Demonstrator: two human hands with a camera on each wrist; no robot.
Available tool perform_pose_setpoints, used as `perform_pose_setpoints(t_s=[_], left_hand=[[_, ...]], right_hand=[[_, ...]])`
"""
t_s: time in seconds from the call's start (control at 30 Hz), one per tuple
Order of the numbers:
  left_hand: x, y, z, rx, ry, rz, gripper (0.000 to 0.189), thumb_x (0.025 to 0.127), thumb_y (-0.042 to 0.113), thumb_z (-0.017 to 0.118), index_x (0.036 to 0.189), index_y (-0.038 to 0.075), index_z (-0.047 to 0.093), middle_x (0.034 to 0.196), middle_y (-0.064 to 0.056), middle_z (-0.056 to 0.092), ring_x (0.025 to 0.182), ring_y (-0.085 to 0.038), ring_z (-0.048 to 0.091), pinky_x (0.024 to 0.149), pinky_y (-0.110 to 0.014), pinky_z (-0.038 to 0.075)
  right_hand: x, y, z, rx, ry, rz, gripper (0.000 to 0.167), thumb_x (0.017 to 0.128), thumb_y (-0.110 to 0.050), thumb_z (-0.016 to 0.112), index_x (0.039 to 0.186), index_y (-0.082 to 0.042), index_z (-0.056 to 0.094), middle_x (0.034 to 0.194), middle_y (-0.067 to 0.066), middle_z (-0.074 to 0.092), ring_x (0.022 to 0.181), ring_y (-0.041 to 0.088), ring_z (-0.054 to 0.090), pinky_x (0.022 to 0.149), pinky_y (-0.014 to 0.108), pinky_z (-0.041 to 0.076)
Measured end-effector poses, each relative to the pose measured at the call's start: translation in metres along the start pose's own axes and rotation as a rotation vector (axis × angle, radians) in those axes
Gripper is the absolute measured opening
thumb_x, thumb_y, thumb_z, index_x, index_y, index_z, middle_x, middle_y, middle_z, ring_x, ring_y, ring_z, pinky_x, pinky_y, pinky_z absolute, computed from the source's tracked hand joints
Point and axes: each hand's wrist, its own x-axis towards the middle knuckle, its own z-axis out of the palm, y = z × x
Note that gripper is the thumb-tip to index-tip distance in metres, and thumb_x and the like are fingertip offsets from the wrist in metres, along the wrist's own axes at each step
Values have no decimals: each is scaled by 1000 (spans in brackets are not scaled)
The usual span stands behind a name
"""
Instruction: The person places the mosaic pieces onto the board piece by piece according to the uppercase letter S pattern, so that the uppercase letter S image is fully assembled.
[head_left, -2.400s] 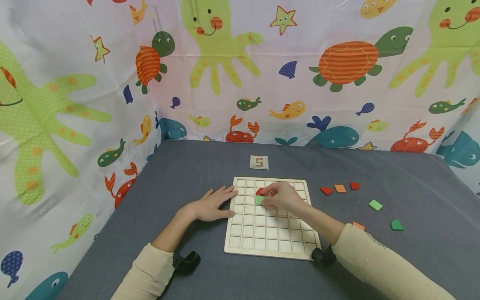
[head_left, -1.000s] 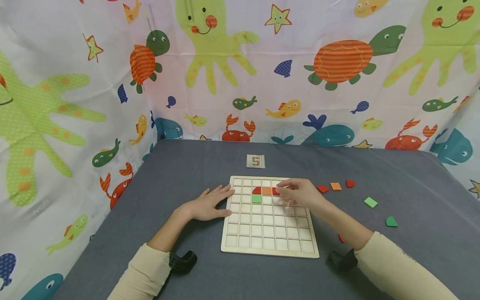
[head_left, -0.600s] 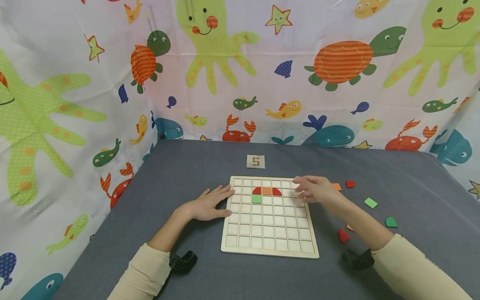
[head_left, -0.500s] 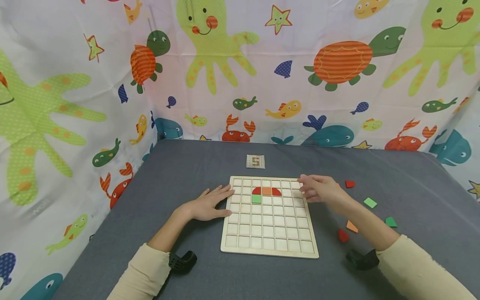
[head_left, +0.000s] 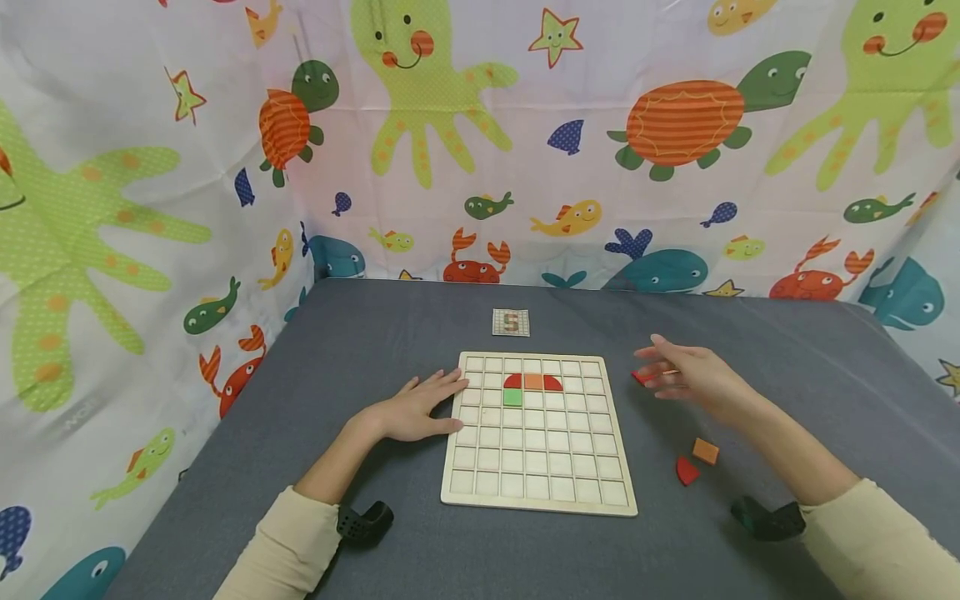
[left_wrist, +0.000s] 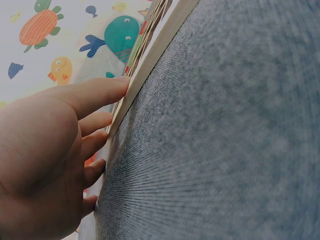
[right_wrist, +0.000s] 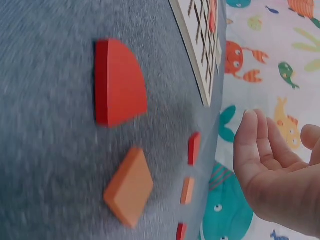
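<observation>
The light wooden grid board [head_left: 536, 480] lies on the grey cloth. Two red rounded tiles flank an orange square tile [head_left: 533, 382] in one row of cells, and a green square tile [head_left: 512, 397] sits below the left red one. At the board's left edge my left hand [head_left: 414, 412] rests with fingers spread; in the left wrist view its thumb touches the wooden rim. My right hand [head_left: 697, 379] hovers right of the board, fingers loosely bent and holding nothing. Partly beneath it lies a red tile [head_left: 642, 378]; an orange tile there is mostly covered.
Nearer me lie a red quarter-round tile [head_left: 686, 472] and an orange square tile [head_left: 705, 452]. A small gridded pattern card [head_left: 511, 322] lies behind the board. A sea-animal curtain [head_left: 517, 167] hangs behind the table. My right arm covers part of the cloth.
The right hand placed the second red tile beside the orange one, let go and moved right, off the board. The left hand stays put. The loose green tiles are now hidden behind the right arm.
</observation>
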Motion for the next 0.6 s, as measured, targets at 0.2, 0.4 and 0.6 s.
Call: perform_pose_setpoints(t_s=[0.2, 0.4, 0.6], left_hand=[[-1, 0, -1, -9, -7, -1, 72, 96, 44, 54, 153, 13, 24, 158, -6, 15, 144, -30, 5, 110, -56, 3], [0, -1, 0, -1, -2, 2, 72, 95, 45, 54, 153, 13, 24, 158, -6, 14, 144, -29, 5, 110, -57, 3], [1, -1, 0, -5, -6, 7, 72, 96, 44, 54, 153, 12, 24, 158, -7, 14, 144, -29, 5, 110, -57, 3]], right_hand=[[-7, 5, -16, -15, 5, -12, 79, 98, -57, 34, 142, 8, 36, 124, 23, 53, 107, 31, 57, 84, 30, 51], [-12, 14, -35, -39, 19, 20, 82, 97, -60, 32, 143, 8, 34, 131, 28, 49, 112, 33, 56, 83, 28, 51], [-17, 28, -51, -14, 17, 61, 82, 98, -58, 31, 144, 10, 30, 129, 23, 53, 105, 23, 61, 82, 30, 52]])
